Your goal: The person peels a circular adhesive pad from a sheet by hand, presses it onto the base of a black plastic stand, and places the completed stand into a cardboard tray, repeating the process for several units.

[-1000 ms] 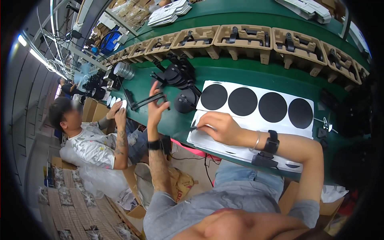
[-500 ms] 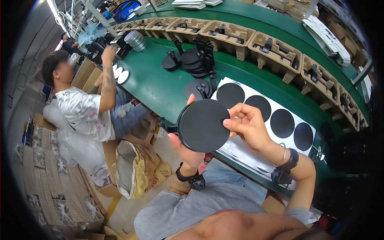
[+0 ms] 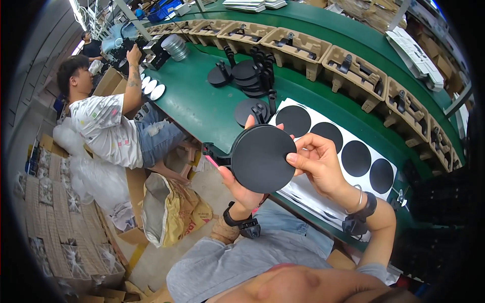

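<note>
**Inspector:** Start with the part in hand. Where is it?

**Assessor:** The black round base (image 3: 262,158) is held up at the centre of the frame, off the surface, flat face toward the camera. A black bracket (image 3: 211,152) juts from its left edge. The left hand (image 3: 242,189) supports it from below and behind, fingers wrapped around the back. The right hand (image 3: 317,162) pinches its right rim, thumb on the face and fingers clenched on the edge.

**Inspector:** Is a pad fitted to that face?

**Assessor:** I cannot tell — the face reads uniformly matt black, no edge of a separate disc visible.

**Inspector:** Supply of discs?

**Assessor:** Just right of the hands lies a white backing sheet (image 3: 308,189) on the green surface (image 3: 202,103); four black discs (image 3: 328,135) show on it in a row toward the right of the frame. What lies under the hands is hidden.

**Inspector:** Finished or waiting stock?

**Assessor:** Above centre, a cluster of similar black stands (image 3: 247,76) sits on the green — I judge these handled or queued, which one I cannot say. Along the upper frame runs a line of pulp trays (image 3: 298,48) with dark parts seated in them.

**Inspector:** Progress overall?

**Assessor:** One piece mid-handling, several discs left — well short of done, in my judgement. At upper left a co-worker (image 3: 108,126) sits working separately.
</note>
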### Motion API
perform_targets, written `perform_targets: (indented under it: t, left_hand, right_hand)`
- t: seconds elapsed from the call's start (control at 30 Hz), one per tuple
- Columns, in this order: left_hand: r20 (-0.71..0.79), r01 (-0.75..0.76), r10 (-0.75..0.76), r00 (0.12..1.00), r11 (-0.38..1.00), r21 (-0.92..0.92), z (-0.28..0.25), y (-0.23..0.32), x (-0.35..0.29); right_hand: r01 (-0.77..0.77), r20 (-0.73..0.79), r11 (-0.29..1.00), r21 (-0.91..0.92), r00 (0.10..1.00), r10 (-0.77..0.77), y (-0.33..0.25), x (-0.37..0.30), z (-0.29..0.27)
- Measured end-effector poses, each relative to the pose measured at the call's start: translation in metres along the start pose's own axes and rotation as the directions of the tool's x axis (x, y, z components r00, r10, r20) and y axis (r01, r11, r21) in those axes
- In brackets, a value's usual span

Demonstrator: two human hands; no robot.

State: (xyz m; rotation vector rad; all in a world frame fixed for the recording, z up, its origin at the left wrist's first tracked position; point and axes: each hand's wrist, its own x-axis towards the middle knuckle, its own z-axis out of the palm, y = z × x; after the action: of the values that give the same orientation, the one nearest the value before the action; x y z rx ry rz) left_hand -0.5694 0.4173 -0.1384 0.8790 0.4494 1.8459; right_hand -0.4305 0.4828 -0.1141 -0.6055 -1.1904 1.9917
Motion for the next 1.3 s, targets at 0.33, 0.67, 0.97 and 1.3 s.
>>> perform_targets:
  t: [0.33, 0.67, 0.97, 1.3]
  left_hand:
    - [0.076, 0.045, -0.056, 0.996, 0.989, 0.139, -0.005, 0.007, 0.003]
    - [0.025, 0.010, -0.019, 1.000, 0.951, 0.310, -0.015, -0.002, -0.007]
    - [-0.060, 0.041, -0.035, 0.998, 0.995, 0.095, -0.027, -0.001, -0.002]
    - [-0.108, 0.009, -0.007, 0.994, 1.000, 0.017, -0.039, -0.002, -0.003]
  right_hand:
    - [0.061, 0.020, 0.997, -0.049, 0.998, -0.060, 0.005, 0.002, 0.000]
    - [0.052, -0.034, 0.949, -0.312, 0.997, -0.066, -0.001, 0.017, -0.002]
    - [0.409, 0.250, 0.208, -0.888, 0.812, -0.528, 0.000, 0.034, -0.013]
    - [0.800, 0.807, -0.308, -0.515, 0.332, -0.488, 0.032, 0.023, 0.004]
